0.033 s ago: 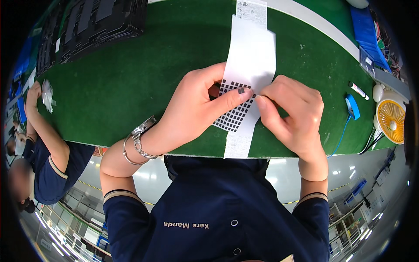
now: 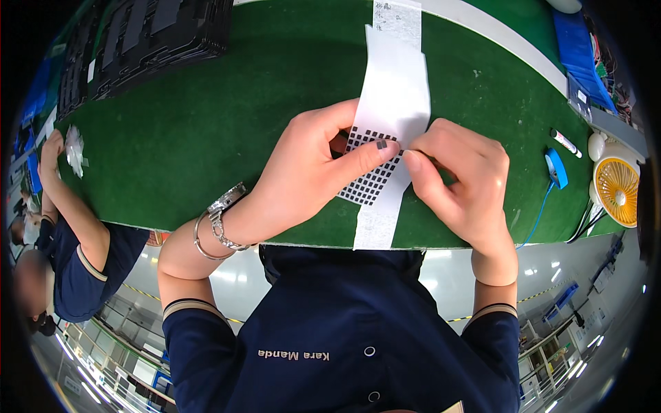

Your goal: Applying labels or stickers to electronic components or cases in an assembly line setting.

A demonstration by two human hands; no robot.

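Observation:
My left hand [image 2: 310,162] is closed on a white sheet [image 2: 392,89] with rows of small black squares [image 2: 365,179] on its lower part. Its thumb lies on top of the squares, while the fingers go behind the sheet. Small dark squares show near the tip of that thumb. At the sheet's right edge, my right hand [image 2: 465,172] is pinched, thumb against forefinger, close to the left thumb tip. Whatever sits in this pinch is too small or hidden to make out. Under the sheet, a whitish strip [image 2: 375,230] runs across the green table [image 2: 206,151].
Black stacked trays [image 2: 151,41] stand at the far left. On the right are a marker pen [image 2: 566,142], a blue loop with a cord [image 2: 555,168], a yellow-and-white fan [image 2: 616,193] and a blue bin [image 2: 582,55]. A co-worker's arm [image 2: 79,206] reaches clear plastic [image 2: 75,150] at left.
The upper part of the sheet has shifted slightly to the left. My right hand has barely moved, and my left hand stays in place on the sheet.

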